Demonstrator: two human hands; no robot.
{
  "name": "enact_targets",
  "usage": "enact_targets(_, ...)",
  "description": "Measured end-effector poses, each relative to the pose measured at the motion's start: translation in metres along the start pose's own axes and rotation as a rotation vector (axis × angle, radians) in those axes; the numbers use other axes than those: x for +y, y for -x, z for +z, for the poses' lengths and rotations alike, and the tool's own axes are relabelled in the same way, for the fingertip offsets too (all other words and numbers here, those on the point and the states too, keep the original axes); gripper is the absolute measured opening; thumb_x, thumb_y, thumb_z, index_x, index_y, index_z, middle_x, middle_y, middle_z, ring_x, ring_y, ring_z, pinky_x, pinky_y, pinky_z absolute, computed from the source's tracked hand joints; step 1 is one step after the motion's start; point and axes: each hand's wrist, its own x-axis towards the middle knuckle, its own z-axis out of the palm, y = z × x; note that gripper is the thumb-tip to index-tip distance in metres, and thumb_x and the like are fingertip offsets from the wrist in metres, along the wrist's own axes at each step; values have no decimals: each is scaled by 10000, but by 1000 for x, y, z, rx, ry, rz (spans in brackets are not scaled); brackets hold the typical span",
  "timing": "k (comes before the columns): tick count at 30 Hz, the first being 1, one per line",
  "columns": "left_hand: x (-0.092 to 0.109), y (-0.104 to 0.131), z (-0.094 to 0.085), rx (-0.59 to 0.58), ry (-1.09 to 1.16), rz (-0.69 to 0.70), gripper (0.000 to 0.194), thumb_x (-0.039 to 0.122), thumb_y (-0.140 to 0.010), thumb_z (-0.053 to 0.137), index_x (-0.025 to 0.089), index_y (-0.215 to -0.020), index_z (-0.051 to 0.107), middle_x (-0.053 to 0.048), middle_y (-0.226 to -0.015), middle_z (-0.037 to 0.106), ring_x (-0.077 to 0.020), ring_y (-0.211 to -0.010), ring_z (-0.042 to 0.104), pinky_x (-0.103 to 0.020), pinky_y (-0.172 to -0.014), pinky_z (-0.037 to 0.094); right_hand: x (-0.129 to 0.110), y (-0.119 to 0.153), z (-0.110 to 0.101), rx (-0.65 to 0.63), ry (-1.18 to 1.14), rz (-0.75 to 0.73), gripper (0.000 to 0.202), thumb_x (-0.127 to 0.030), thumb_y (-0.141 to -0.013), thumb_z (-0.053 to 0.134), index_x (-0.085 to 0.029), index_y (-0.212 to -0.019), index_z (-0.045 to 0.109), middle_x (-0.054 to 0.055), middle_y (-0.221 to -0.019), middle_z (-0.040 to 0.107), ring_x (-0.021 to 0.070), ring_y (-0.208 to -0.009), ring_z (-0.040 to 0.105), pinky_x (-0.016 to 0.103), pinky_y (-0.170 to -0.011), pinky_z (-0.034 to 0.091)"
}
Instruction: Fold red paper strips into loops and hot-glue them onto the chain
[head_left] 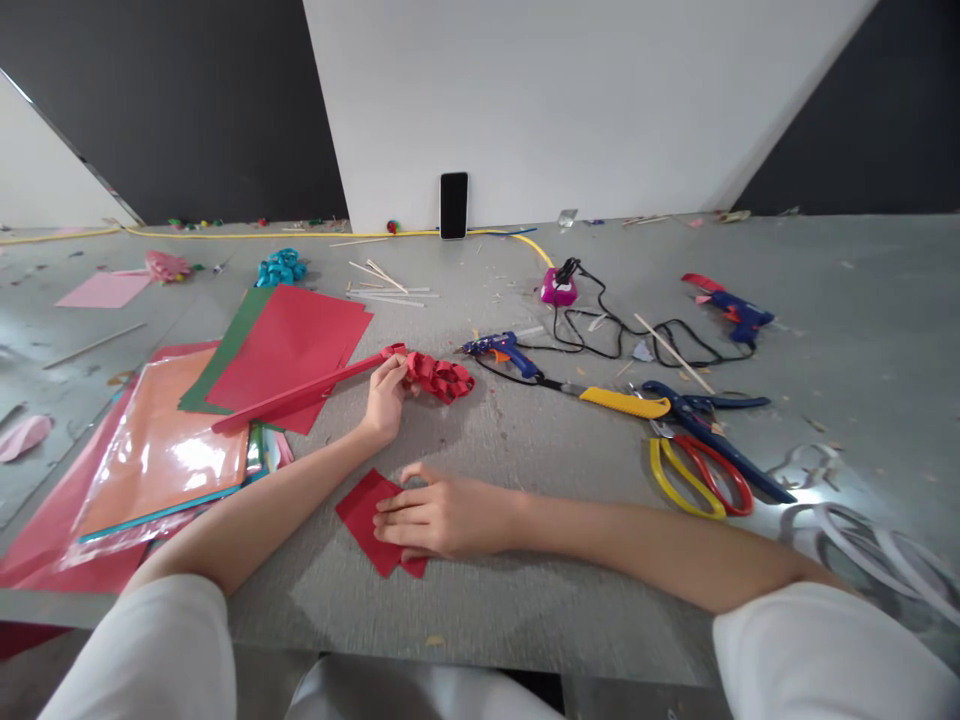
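My left hand (386, 400) is closed around a red paper flower (442, 378) near the top of its long red stem (300, 392). The curled petals point right, and the stem runs left across red paper sheets (289, 335). Closer to me, my right hand (435, 515) lies with its fingers stretched over small red paper pieces (367, 515) on the table; its palm hides part of them. Just beyond the flower rests a blue hot glue gun (510, 352) with its nozzle toward the petals.
Orange paper in a clear sleeve (172, 430) lies at left. On the right are a yellow-handled cutter (626, 402), blue-handled pliers (705, 440), red-and-yellow scissors (690, 480) and another glue gun (739, 315). A black cord (600, 345) winds behind. A phone (454, 206) leans against the wall.
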Motion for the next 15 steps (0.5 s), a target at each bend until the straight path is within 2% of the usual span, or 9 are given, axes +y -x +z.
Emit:
enact_targets(3,1,0,2,14,24,23,296,378,-803,702,187,-707,497,20,-696,452,-114,-613,445,-231,-585,403,1,2,0,68,125,-85,288,-149,-1068,461,-166,-1221,705,66,-1293,756,175,-1253,676,382,-1091,458)
enact_targets(8,-1,0,2,49,-92,49,337,403,-843,656,194,-663,462,7,-675,450,-132,-643,445,-240,-621,422,2,0,4,127,187,-182,190,-209,-1030,560,-191,-938,726,64,-1180,783,193,-1173,713,349,-1020,513)
enact_targets(11,-2,-1,0,44,-252,41,380,458,-889,596,196,-651,459,-15,-692,473,-149,-665,454,-267,-650,427,3,0,7,185,134,-153,206,-197,-1034,528,-178,-937,709,84,-1138,785,176,-1108,728,320,-988,537)
enact_targets(15,0,3,2,-66,-435,91,409,491,-917,538,198,-645,451,-21,-715,478,-158,-686,446,-293,-687,415,7,7,1,323,-131,-82,287,-137,-1050,377,-147,-1031,664,124,-1114,780,163,-1058,730,307,-931,571)
